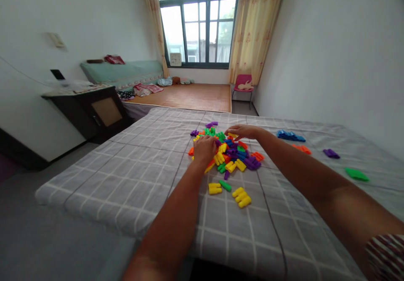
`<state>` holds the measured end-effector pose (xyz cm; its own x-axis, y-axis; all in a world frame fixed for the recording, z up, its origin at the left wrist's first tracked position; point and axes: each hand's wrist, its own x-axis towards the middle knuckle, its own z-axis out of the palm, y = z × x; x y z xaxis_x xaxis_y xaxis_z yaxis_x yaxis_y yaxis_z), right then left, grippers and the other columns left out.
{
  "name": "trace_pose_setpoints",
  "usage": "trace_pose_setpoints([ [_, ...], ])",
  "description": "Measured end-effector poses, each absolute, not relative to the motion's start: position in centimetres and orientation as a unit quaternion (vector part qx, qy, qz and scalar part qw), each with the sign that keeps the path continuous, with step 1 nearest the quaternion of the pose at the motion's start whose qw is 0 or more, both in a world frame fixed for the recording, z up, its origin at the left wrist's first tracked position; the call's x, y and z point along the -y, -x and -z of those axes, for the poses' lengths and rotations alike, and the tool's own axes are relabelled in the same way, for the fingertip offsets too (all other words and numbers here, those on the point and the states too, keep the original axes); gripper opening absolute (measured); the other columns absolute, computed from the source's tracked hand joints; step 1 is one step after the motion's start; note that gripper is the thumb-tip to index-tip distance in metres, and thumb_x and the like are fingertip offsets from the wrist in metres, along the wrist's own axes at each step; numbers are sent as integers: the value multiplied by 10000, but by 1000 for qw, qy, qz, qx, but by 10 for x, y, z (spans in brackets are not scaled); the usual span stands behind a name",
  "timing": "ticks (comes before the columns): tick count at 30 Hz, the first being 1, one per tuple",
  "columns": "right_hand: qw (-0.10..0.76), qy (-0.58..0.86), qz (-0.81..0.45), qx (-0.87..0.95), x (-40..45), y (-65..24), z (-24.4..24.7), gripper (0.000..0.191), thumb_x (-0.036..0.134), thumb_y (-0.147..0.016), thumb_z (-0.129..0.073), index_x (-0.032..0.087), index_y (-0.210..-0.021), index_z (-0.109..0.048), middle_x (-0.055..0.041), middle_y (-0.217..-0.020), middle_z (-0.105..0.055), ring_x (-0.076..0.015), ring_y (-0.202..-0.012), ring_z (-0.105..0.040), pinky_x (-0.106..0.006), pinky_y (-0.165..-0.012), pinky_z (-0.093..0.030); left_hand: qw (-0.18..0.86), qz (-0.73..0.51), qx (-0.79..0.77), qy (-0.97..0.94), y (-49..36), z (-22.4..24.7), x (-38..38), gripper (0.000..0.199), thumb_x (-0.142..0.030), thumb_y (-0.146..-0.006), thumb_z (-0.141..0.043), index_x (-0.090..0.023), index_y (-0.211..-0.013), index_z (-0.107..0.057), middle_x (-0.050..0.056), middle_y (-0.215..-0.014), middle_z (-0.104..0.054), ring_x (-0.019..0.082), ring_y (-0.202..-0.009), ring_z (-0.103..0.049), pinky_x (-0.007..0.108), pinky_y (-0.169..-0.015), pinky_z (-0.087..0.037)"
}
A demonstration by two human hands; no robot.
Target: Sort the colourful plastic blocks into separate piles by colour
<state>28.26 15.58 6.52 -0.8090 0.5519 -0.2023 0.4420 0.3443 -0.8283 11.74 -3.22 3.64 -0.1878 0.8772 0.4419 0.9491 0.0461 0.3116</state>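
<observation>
A person reaches with both arms over a bed (132, 163) spread with grey checked cloth, the hands meeting at a heap of coloured plastic pieces (232, 153) between the bed's near and far edges. The left hand (205, 147), its forearm rising from the near edge, lies back upward over the heap's left side; its fingertips are hidden among the pieces, and whether they grip one cannot be told. The right hand (243, 132) comes in from the right, forearm slanting, wrist bent, fingers pointing left over the side toward the far edge. A yellow piece (232, 135) shows at its fingertips, though whether they are clamped on it is unclear. Two yellow clusters (241, 197) and a green piece (225, 185) lie between heap and near edge. Toward the bed's right edge sit a blue group (290, 136), an orange one (302, 149), a purple one (331, 153) and a green one (356, 174).
</observation>
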Motion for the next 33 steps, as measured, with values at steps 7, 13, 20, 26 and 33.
trace_pose_setpoints([
  [7, 70, 332, -547, 765, -139, -304, -62, 311, 432, -817, -678, 189, -1010, -688, -88, -1143, -652, -211, -996, -613, -340, -756, -615, 67, 279, 720, 632, -118, -31, 30, 261, -254, -909, -482, -280, -1033, -710, 41, -1037, -701, 198, -1030, -592, 329, -912, -422],
  [13, 184, 286, -587, 735, -133, -314, -64, 384, 372, -853, -635, 234, -1207, -582, -95, -1374, -528, -178, -1013, -623, -377, -851, -577, 74, 286, 717, 631, -116, -33, 29, 268, -242, -909, -474, -271, -1030, -711, 43, -1050, -702, 203, -1024, -599, 327, -893, -433],
  [20, 100, 275, -464, 836, -143, -326, -45, 453, 328, -656, -792, 173, -1066, -676, -88, -1119, -692, -205, -984, -640, -332, -859, -530, 79, 298, 722, 620, -112, -35, 28, 260, -250, -909, -488, -257, -1060, -699, 47, -1092, -701, 200, -1030, -608, 313, -881, -441],
  [26, 110, 295, -285, 905, -129, -311, -23, 419, 351, -674, -787, 178, -1042, -687, -48, -1008, -719, -195, -899, -653, -288, -797, -514, 80, 274, 720, 633, -112, -32, 26, 269, -260, -911, -469, -259, -1037, -707, 39, -1053, -711, 204, -1005, -618, 308, -858, -446],
  [33, 234, 311, -143, 910, -111, -334, -50, 391, 278, -597, -846, 157, -916, -657, -55, -909, -687, -173, -811, -626, -278, -729, -492, 91, 265, 715, 640, -107, -30, 22, 299, -272, -905, -455, -274, -1068, -705, 42, -1057, -714, 216, -970, -633, 312, -805, -464],
])
